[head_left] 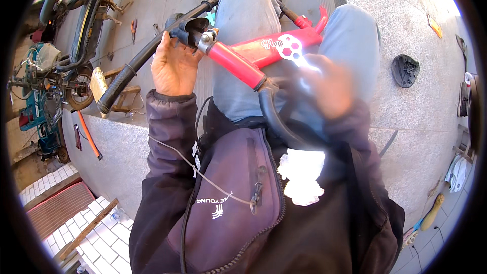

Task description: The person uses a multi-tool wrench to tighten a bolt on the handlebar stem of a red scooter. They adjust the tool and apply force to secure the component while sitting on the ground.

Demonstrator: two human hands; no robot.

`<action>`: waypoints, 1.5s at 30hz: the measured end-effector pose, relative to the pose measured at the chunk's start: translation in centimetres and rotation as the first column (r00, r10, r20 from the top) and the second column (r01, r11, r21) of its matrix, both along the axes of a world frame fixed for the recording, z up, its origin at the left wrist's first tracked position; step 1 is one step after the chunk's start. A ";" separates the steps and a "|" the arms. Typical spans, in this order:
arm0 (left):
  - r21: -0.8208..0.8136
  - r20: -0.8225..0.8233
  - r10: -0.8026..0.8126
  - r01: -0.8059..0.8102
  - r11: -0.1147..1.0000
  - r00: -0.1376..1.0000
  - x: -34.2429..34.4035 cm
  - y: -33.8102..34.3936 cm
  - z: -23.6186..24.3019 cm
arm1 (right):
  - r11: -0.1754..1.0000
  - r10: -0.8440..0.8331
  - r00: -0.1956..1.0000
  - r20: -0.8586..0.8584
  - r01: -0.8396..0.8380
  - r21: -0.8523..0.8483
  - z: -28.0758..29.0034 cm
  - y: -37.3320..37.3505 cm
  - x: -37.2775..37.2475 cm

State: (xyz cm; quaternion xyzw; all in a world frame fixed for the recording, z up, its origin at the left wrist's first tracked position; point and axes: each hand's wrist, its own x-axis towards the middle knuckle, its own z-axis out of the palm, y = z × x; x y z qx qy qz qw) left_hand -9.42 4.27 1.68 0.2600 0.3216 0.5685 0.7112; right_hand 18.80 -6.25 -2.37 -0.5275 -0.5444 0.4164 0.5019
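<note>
A red bike frame (pixel 243 57) with a bolted stem clamp (pixel 207 40) lies across my legs. My left hand (pixel 175 63) is raised at the black stem (pixel 192 28), palm toward the camera, its fingers curled up against it and partly hidden. A black handlebar (pixel 127 76) runs diagonally beside it. My right hand (pixel 327 86), smeared by motion, is closed on a bright flat wrench (pixel 290 44) with hexagonal holes, held over the frame. A curved black tube (pixel 274 119) extends down from the frame toward my lap.
Parked two-wheelers (pixel 48 116) stand at the left. Pliers (pixel 134 30), an orange-handled tool (pixel 89 134) and another tool (pixel 435 24) lie on the floor. A black round part (pixel 405 70) is at the right, shoes (pixel 465 94) beyond. A step edge crosses the left side.
</note>
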 end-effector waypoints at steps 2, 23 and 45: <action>-0.028 0.024 0.014 -0.013 1.000 1.000 0.2 2.0 -0.6 | 0.998 -0.013 0.994 0.110 0.006 0.059 -0.2 -0.4 0.0; 0.680 -0.731 0.492 0.458 0.572 0.472 3.9 11.3 5.7 | 0.905 -0.376 0.882 -0.285 0.283 -0.319 -0.6 -1.4 -1.7; 0.674 -0.701 0.269 0.491 0.553 0.660 20.0 13.1 13.5 | 0.775 -0.570 0.542 -0.617 0.604 -0.185 2.0 -0.3 -3.7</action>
